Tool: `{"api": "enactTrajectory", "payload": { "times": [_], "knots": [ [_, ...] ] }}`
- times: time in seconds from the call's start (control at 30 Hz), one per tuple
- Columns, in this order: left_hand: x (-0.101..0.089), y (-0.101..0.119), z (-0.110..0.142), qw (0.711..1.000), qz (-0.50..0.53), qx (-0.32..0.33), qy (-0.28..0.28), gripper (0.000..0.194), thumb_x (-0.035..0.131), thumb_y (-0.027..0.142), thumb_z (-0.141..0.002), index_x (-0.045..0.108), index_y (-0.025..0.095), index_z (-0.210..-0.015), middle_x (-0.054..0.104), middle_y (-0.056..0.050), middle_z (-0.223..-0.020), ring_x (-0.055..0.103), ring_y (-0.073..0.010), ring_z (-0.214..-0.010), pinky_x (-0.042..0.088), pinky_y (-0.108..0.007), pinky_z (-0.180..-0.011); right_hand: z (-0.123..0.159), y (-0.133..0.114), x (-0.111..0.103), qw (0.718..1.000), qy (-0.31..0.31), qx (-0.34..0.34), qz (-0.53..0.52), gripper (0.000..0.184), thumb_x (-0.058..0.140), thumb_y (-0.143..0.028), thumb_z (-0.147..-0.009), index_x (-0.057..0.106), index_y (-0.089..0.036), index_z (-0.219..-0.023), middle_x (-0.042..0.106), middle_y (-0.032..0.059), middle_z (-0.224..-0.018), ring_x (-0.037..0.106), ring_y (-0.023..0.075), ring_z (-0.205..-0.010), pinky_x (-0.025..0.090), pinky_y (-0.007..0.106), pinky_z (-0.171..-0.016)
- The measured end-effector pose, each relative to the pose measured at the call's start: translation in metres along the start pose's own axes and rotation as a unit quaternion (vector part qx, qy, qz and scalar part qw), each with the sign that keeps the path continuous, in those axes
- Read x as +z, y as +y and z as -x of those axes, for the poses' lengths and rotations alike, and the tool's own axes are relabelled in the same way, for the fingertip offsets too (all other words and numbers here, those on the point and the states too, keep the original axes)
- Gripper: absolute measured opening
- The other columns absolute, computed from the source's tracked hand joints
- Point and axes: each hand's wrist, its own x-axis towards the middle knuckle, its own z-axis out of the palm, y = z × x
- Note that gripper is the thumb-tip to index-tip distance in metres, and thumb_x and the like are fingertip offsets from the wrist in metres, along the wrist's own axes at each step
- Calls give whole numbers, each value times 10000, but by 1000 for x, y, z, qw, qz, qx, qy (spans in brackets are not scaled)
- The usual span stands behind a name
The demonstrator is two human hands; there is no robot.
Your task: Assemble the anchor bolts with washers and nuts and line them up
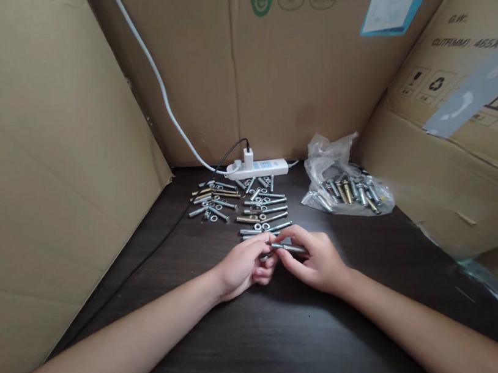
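My right hand (317,260) pinches a silvery expansion bolt (292,247) between thumb and fingers, just above the dark table. At the bolt's left end the curled fingers of my left hand (244,267) close round its tip. A small metal piece (266,258) also shows at the left fingers; its kind is hard to make out. Right behind my hands lie bolts taken apart in rows: rods, sleeves and washers (266,226), mostly silvery, some brassy. Another group of loose bolt parts (214,202) lies to the left of these rows.
A clear plastic bag (332,156) with several assembled bolts (346,190) lies at the back right. Behind the parts stands a white power strip (274,167) with a plug and cables. Large cardboard boxes (197,82) wall in the dark table (271,344) at left, back and right.
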Motion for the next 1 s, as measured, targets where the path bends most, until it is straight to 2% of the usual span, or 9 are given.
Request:
{"api": "enactTrajectory", "payload": {
  "times": [0.1, 0.2, 0.37, 0.47, 0.63, 0.73, 0.83, 1.0],
  "knots": [
    [0, 2, 1, 1000, 1, -4, -9, 37, 408, 164, -809, 443, 151, -811, 367, 41, -617, 221, -28, -423, 153, -162, -431, 0, -2, -1, 1000, -7, -3, -12, 42, 524, -220, -786, 535, -194, -818, 545, -46, -528, 473, 95, -429, 356, 206, -467],
    [-1, 2, 1, 1000, 6, -14, -7, 174, 391, 254, -853, 460, 130, -754, 376, 30, -629, 220, -27, -429, 164, -173, -428, 0, -3, -2, 999, -18, -1, -26, 29, 496, -196, -782, 518, -198, -801, 532, -44, -539, 459, 93, -439, 346, 204, -470],
    [-3, -1, -1, 1000, -15, 3, -6, 26, 441, 130, -750, 458, 130, -730, 421, 20, -632, 255, -27, -430, 183, -172, -435, 0, -2, -2, 998, -40, 4, -43, 68, 466, -199, -830, 532, -193, -846, 532, -37, -563, 464, 99, -463, 359, 208, -492],
    [-5, -2, -1, 999, -30, 5, -20, 45, 451, 101, -718, 452, 139, -743, 459, 10, -659, 276, -30, -432, 190, -171, -435, 0, 0, -3, 998, -47, 3, -45, 88, 456, -213, -860, 537, -193, -887, 540, -27, -584, 475, 108, -482, 371, 215, -509],
    [-2, 0, 0, 1000, 1, 14, -16, 32, 453, 157, -763, 428, 156, -742, 280, 63, -575, 182, -43, -442, 140, -163, -422, 1, 2, -3, 998, -46, -7, -40, 147, 452, -236, -892, 551, -185, -988, 556, -19, -586, 495, 119, -482, 379, 224, -505],
    [0, 1, 1, 1000, 24, 11, -1, 136, 434, 269, -831, 395, 167, -749, 221, 72, -578, 140, -52, -456, 126, -161, -418, 0, 2, -1, 998, -36, -14, -43, 203, 457, -230, -900, 554, -187, -1074, 645, 11, -699, 571, 128, -546, 418, 224, -542],
    [2, 0, 1, 1000, 22, 13, 14, 223, 428, 371, -876, 364, 182, -777, 236, 74, -587, 144, -51, -460, 131, -152, -418, -1, 3, 0, 998, -29, -22, -44, 243, 467, -222, -904, 557, -202, -1130, 708, 40, -883, 651, 142, -671, 469, 226, -621],
    [3, -4, 0, 998, -27, 37, 36, 257, 496, 393, -878, 320, 214, -825, 260, 87, -583, 152, -46, -451, 131, -136, -414, -1, 4, 2, 997, -38, -43, -51, 247, 497, -215, -907, 581, -216, -1139, 709, 40, -1017, 679, 162, -863, 489, 236, -746]
  ]
}}
